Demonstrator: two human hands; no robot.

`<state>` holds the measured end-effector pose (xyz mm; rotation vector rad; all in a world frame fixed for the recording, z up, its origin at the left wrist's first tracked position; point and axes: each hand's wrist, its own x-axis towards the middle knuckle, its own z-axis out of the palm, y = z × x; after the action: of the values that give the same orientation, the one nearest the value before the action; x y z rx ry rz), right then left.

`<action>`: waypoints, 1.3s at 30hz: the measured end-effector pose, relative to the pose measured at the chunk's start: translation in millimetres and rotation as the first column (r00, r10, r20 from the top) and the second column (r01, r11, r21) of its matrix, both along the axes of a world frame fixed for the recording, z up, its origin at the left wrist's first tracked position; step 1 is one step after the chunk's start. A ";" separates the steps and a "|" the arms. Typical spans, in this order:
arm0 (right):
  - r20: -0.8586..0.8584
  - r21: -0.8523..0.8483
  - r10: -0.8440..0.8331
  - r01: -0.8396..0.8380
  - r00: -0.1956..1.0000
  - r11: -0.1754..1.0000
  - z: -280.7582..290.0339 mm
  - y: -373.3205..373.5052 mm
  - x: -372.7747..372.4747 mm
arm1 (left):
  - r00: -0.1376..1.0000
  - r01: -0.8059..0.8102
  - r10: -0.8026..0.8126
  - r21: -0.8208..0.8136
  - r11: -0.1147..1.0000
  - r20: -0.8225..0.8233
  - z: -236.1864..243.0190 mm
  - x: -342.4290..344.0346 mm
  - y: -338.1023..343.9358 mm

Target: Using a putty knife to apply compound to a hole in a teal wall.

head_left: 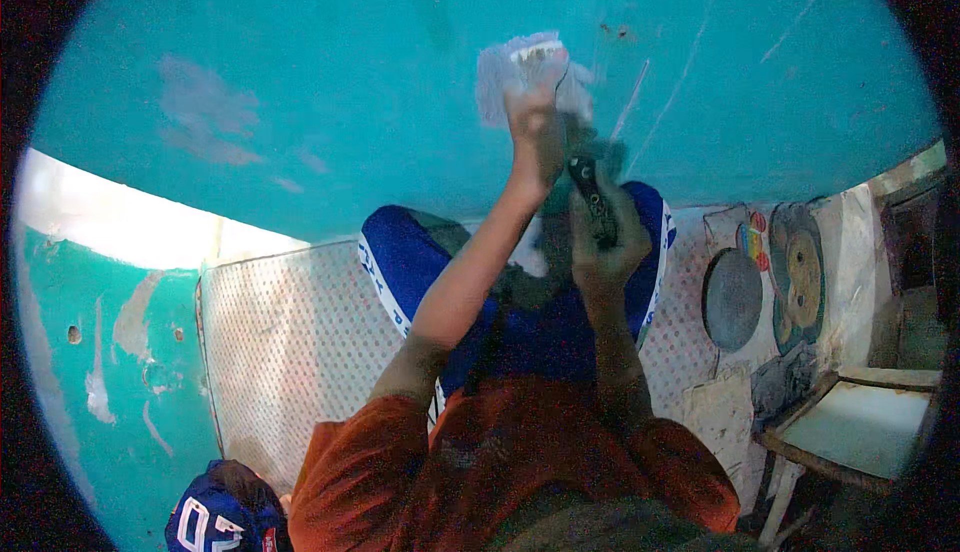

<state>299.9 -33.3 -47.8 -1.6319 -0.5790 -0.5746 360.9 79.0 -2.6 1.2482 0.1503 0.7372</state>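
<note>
My left hand (540, 127) is raised against the turquoise wall (380, 82), its fingers closed and blurred by motion. It presses a flat spreader (538, 50) with a whitish edge onto a wet-looking pale grey patch of filler (492, 87); the spreader's exact kind is hard to make out. Lower and to the right, over my right knee, my right hand (612, 242) grips a black-handled tool (592, 192) with small round spots along its handle. The front end of that tool is lost in blur and shadow. My knees in blue trousers (410, 252) are bent close to the wall.
A dotted pale mat (280, 327) lies under me. To the right are a round grey disc (732, 299), a monkey-faced mat (800, 272) and a wooden-framed stool or small table (850, 422). A dark blue printed cloth item (225, 512) sits at lower left. Another pale patch (205, 107) marks the wall.
</note>
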 end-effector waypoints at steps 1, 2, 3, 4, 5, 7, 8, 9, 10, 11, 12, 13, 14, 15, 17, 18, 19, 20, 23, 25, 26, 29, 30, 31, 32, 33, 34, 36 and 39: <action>-0.129 -0.020 0.027 -0.030 0.991 0.999 15.9 -2.6 -5.1 | 0.998 0.031 -0.028 -0.060 0.998 0.055 1.6 -0.6 0.9; -0.256 -0.037 0.051 -0.062 0.965 0.997 23.7 -4.0 -9.0 | 0.999 0.026 -0.022 -0.065 0.998 0.047 -1.0 -2.1 2.1; -0.259 -0.042 0.050 -0.063 0.965 0.997 21.8 -4.7 -8.7 | 0.995 0.018 -0.015 -0.026 1.000 0.102 -1.7 -1.5 1.7; -0.277 -0.029 0.048 -0.058 0.960 0.998 17.9 -4.6 -7.1 | 0.987 0.008 -0.010 0.014 1.000 0.158 -2.3 -0.8 1.2; -0.295 -0.015 0.046 -0.053 0.954 0.998 14.6 -5.0 -6.7 | 0.987 0.007 -0.009 0.009 1.000 0.157 -7.6 1.2 0.7; -0.257 0.003 0.042 -0.042 0.965 0.999 10.8 -1.3 -5.6 | 0.997 0.072 -0.068 -0.270 0.960 0.023 -12.0 5.5 2.1; -0.223 0.025 0.035 -0.031 0.974 0.999 9.2 0.7 -4.6 | 0.998 0.068 -0.063 -0.270 0.960 0.026 -13.8 8.4 3.8; -0.230 0.020 0.031 -0.027 0.973 0.999 6.5 -1.6 -2.3 | 0.996 0.093 -0.092 -0.272 0.958 0.017 -2.2 3.8 -0.2; -0.139 -0.024 -0.003 0.000 0.990 1.000 3.9 -4.4 3.6 | 0.993 0.118 -0.120 -0.275 0.954 0.009 3.4 0.4 -2.2; -0.046 -0.065 -0.032 0.029 0.998 0.997 0.6 -6.3 6.1 | 0.993 0.118 -0.122 -0.280 0.953 0.003 -2.8 0.5 -0.2; -0.046 -0.067 -0.032 0.029 0.998 0.997 -4.6 -5.3 4.9 | 0.997 0.070 -0.071 -0.084 0.994 -0.019 -8.2 2.1 3.8; -0.096 -0.043 -0.041 0.037 0.995 0.998 -12.3 -2.6 2.7 | 0.999 0.021 -0.017 0.117 0.993 -0.030 -13.5 3.4 5.9; -0.145 -0.019 -0.048 0.046 0.988 0.999 -15.9 -0.9 1.4 | 0.999 0.020 -0.017 0.116 0.993 -0.028 -19.3 3.6 5.6; -0.146 -0.019 -0.048 0.045 0.988 0.999 -14.7 0.5 1.4 | 0.995 0.083 -0.087 -0.091 0.992 -0.042 -20.7 1.6 4.9; -0.153 -0.069 -0.120 0.110 0.981 0.991 -8.2 2.0 2.6 | 0.987 0.138 -0.157 -0.294 0.946 -0.041 -20.3 3.4 8.1; -0.154 -0.071 -0.121 0.111 0.981 0.991 -5.9 0.7 4.2 | 0.992 0.112 -0.113 -0.034 0.993 -0.053 -7.1 2.0 11.4; -0.119 -0.058 -0.096 0.089 0.988 0.994 -3.7 -1.0 7.1 | 0.996 0.079 -0.069 0.229 0.970 -0.051 0.3 1.5 12.9; -0.083 -0.046 -0.071 0.068 0.994 0.997 -2.5 -2.5 9.2 | 0.996 0.079 -0.070 0.228 0.971 -0.050 -3.0 3.7 8.0; -0.162 -0.129 -0.066 0.045 0.985 0.991 -19.6 -2.9 6.9 | 0.991 -0.014 0.029 -0.114 0.993 0.133 -12.3 9.2 -0.1; -0.117 -0.060 -0.076 0.069 0.990 0.996 -17.1 0.9 6.2 | 0.992 0.118 -0.125 -0.272 0.955 -0.009 -8.4 3.2 1.5; -0.080 0.007 -0.087 0.088 0.993 0.996 -15.7 4.0 6.8 | 0.992 0.121 -0.126 -0.269 0.955 -0.002 -4.1 6.1 4.9; -0.288 0.037 -0.049 0.062 0.956 0.997 7.3 8.3 3.8 | 0.995 -0.072 0.049 0.271 0.960 0.090 16.2 1.6 6.7; -0.279 0.043 -0.040 0.055 0.959 0.998 5.9 10.1 4.6 | 0.992 -0.042 0.025 0.136 0.990 0.122 10.5 3.1 6.9; -0.208 0.041 -0.049 0.059 0.977 0.997 -1.5 9.9 5.7 | 0.988 0.005 -0.004 -0.003 1.000 0.153 6.5 4.8 5.8; -0.135 0.039 -0.057 0.063 0.989 0.997 -6.0 9.5 5.8 | 0.987 0.006 -0.005 -0.001 1.000 0.158 1.7 3.9 5.4; -0.130 0.042 -0.056 0.062 0.990 0.997 -7.7 8.5 4.1 | 0.995 0.038 -0.034 -0.052 0.998 0.091 0.3 -0.4 3.9; -0.156 0.056 -0.032 0.041 0.987 0.998 -9.2 6.8 1.2 | 0.998 0.067 -0.065 -0.105 0.992 0.024 -0.3 -2.4 3.3; -0.182 0.070 -0.009 0.022 0.983 0.997 -11.7 6.6 2.6 | 0.998 0.068 -0.068 -0.128 0.989 0.002 6.7 -4.0 3.2; -0.101 0.068 -0.051 0.058 0.994 0.996 -8.3 7.2 5.6 | 0.997 0.075 -0.072 -0.213 0.974 0.022 6.6 4.6 3.9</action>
<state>305.4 -26.1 -56.1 -1.6038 -0.4376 -0.5450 365.4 82.9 4.0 1.0380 0.1668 0.6480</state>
